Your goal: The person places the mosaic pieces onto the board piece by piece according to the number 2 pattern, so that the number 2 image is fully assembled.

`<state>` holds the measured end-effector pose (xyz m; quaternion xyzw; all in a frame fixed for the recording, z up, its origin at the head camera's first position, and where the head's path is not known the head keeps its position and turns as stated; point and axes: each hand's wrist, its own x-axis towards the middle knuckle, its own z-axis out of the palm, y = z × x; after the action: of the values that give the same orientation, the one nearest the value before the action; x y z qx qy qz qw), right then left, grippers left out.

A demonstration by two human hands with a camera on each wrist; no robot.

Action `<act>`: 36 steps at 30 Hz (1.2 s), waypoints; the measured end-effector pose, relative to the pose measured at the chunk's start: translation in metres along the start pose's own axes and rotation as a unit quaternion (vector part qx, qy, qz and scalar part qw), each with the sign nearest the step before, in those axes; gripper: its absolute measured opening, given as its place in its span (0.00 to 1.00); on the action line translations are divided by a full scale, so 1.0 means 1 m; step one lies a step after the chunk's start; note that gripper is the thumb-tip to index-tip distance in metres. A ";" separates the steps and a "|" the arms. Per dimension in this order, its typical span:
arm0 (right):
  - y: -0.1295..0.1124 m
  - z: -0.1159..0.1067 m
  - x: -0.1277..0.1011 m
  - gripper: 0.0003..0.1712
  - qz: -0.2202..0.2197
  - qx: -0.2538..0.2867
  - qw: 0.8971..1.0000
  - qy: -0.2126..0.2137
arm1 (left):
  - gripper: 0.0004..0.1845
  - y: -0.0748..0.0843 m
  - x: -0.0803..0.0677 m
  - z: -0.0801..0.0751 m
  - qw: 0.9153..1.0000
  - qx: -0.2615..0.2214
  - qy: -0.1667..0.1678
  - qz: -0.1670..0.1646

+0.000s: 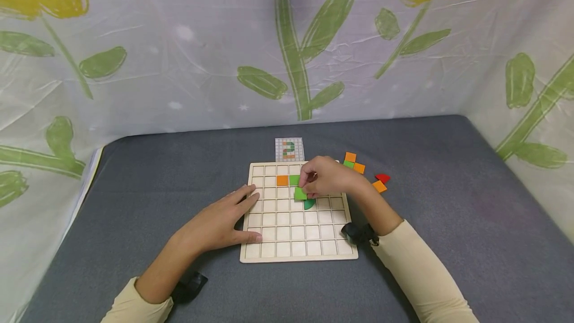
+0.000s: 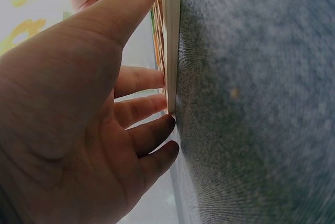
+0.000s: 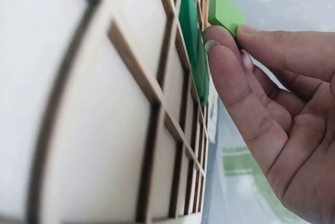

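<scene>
A light green square tile (image 3: pixel 226 12) is pinched between the thumb and fingers of my right hand (image 1: pixel 329 177), above the wooden grid board (image 1: pixel 275 249). A dark green rounded piece (image 1: pixel 309 204) lies on the board just below the held tile in the head view. Farther up the grid are an orange square tile (image 1: pixel 282 180) and, beside it, another green tile (image 1: pixel 294 180), partly covered by the right hand. My left hand (image 1: pixel 218 219) rests at the board's left edge, fingers spread and fingertips on its rim. The left wrist view shows those fingers along the board's side.
Behind the board lies a small pattern card (image 1: pixel 289 149) with a coloured figure on a grid. Loose orange tiles (image 1: pixel 351 157), a green one (image 1: pixel 348 164) and a red piece (image 1: pixel 383 178) lie to the right on the grey tablecloth (image 1: pixel 179 163). A flowered curtain hangs behind.
</scene>
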<state>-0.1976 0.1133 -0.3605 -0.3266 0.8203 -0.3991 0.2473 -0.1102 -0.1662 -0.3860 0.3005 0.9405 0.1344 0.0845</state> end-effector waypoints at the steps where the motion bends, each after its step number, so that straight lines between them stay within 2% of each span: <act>1: 0.000 0.001 0.001 0.04 -0.002 0.003 1.000 -0.003 | 0.49 0.000 0.000 0.000 1.000 0.000 0.000 0.000; 7: -0.004 0.007 0.003 0.04 -0.006 -0.011 1.000 -0.012 | 0.50 0.000 0.001 -0.001 1.000 -0.004 -0.004 -0.001; 18: -0.005 0.011 0.007 0.05 -0.032 -0.095 0.995 -0.019 | 0.49 0.001 0.000 -0.003 1.000 -0.003 0.000 0.004; 28: -0.003 0.013 0.007 0.04 -0.044 -0.100 0.993 -0.035 | 0.49 0.001 0.001 -0.003 1.000 -0.004 -0.005 -0.003; 36: -0.007 0.012 0.004 0.05 -0.026 -0.128 0.990 -0.051 | 0.49 0.001 0.000 -0.001 1.000 0.003 0.004 0.002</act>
<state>-0.1899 0.1013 -0.3620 -0.3967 0.8421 -0.2799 0.2348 -0.1100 -0.1652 -0.3847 0.3020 0.9407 0.1327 0.0795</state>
